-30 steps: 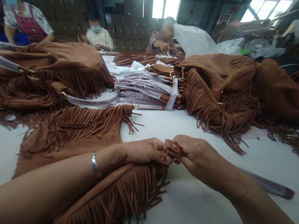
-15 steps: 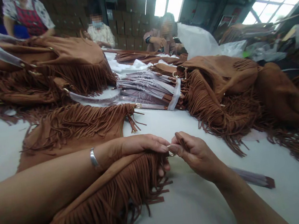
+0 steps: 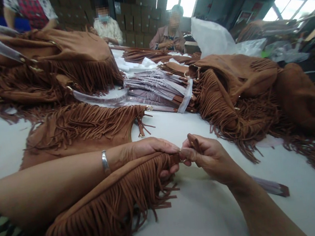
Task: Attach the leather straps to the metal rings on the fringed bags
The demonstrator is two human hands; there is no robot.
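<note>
A brown fringed bag (image 3: 110,196) lies under my left forearm, its fringe hanging over the white table. My left hand (image 3: 156,149) is closed on the end of this bag, thumb on top and fingers below. Close against it, my right hand (image 3: 207,158) pinches a small metal ring (image 3: 183,159) at the bag's end. A short brown leather strap (image 3: 194,143) sticks up between the fingers of my right hand. How ring and strap join is partly hidden by my fingers.
Another fringed bag (image 3: 79,133) lies just beyond my left arm. Behind are a pile of bags (image 3: 76,47), a bundle of plastic-wrapped straps (image 3: 156,88) and more bags (image 3: 240,78). A wrapped strap (image 3: 271,187) lies at right. Several people work across the table.
Both hands have shifted slightly right, still together at the ring. More of the tab beside the ring shows now. The camera view has tilted a little.
</note>
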